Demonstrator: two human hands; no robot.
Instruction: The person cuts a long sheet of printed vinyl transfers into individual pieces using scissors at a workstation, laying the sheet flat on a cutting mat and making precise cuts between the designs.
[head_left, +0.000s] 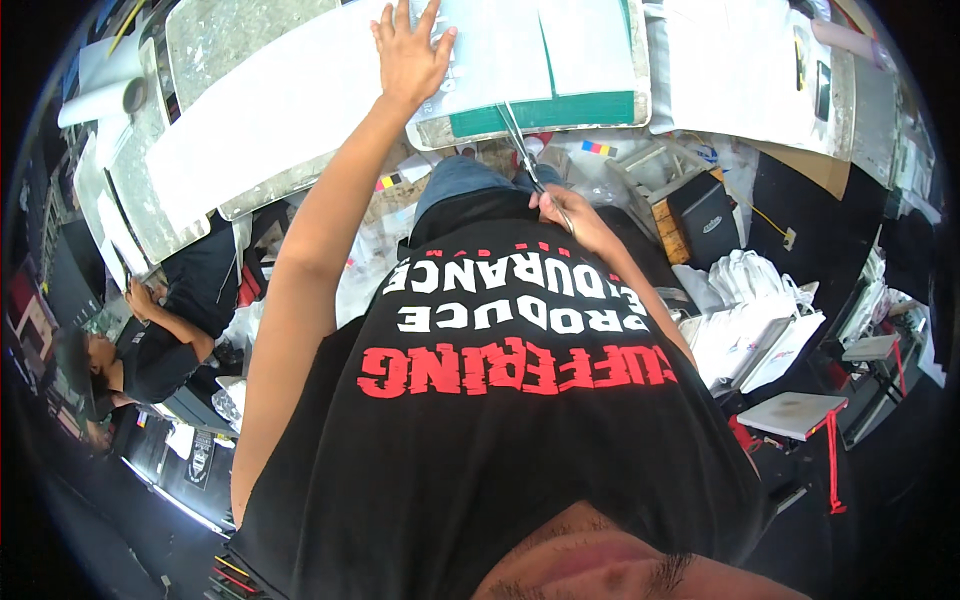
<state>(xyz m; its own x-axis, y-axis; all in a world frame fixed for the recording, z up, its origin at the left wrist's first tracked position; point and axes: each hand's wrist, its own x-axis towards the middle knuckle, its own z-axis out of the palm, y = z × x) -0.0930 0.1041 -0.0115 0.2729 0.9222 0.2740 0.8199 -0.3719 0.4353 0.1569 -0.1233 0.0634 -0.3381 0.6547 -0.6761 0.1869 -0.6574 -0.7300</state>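
Note:
My left hand (412, 58) lies flat with fingers spread on a pale, thin sheet (490, 55) at the far edge of the view. Under the sheet is a green cutting mat (575, 112) on a pale board. A narrow slit runs through the sheet, and green shows through it. My right hand (568, 217) is closed round the handles of metal scissors (524, 150). Their blades point away from me, and the tips reach the sheet's near edge. From this view I cannot tell whether the blades are closed.
White sheeting (250, 115) covers boards on the left, near a white roll (110, 102). Another white cloth (735, 65) lies on the right board. White bags (750, 290) and a black box (705, 215) stand lower right. A person (150, 345) works at left.

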